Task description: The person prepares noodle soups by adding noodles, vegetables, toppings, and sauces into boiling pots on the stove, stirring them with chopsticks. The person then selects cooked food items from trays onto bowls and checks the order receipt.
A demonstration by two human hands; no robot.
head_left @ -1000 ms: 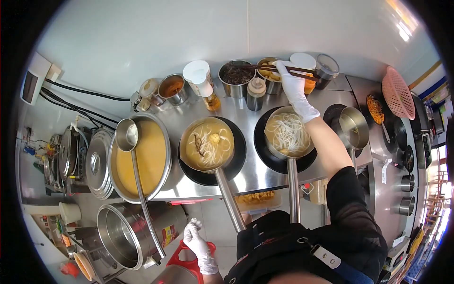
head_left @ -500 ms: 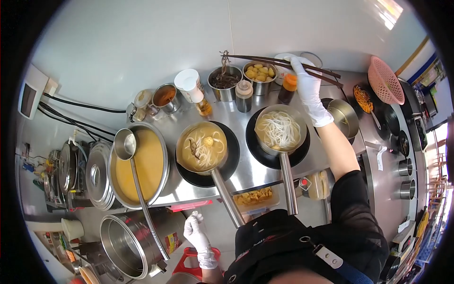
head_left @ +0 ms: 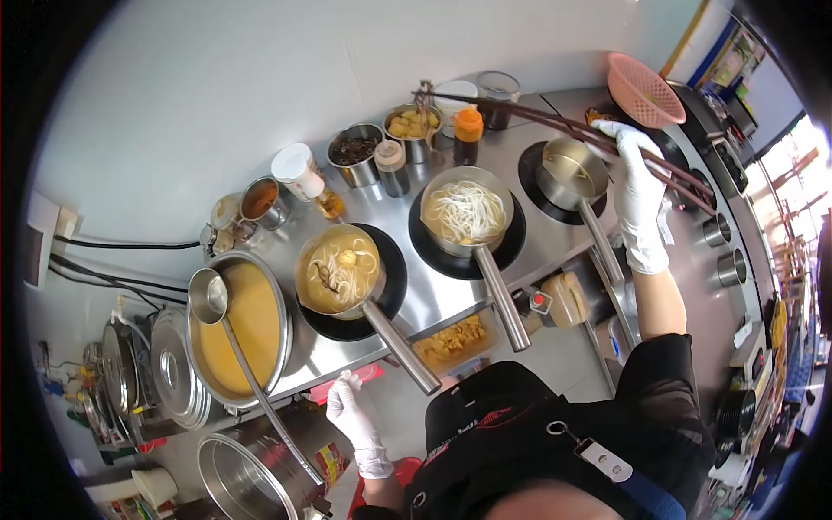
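My right hand, in a white glove, grips a pair of long dark chopsticks. Thin brown strands dangle from their tips, in front of a metal tub of yellowish round pieces. Below the chopsticks stands a saucepan of white noodles in liquid. A second saucepan to its left holds noodles, dark strands and a yellow ball in broth. Nearest my right hand is a third saucepan with some liquid. My gloved left hand hangs low before the counter, fingertips pinched together; anything between them is too small to tell.
A large pan of yellow broth with a ladle across it stands at left. Behind the saucepans are a tub of dark strands, squeeze bottles and a white container. Saucepan handles stick out past the counter edge.
The view has swung to the right. The chopsticks with the brown strands have moved right from the dark-strand tub to over the yellowish pieces. My left hand stays low and pinched.
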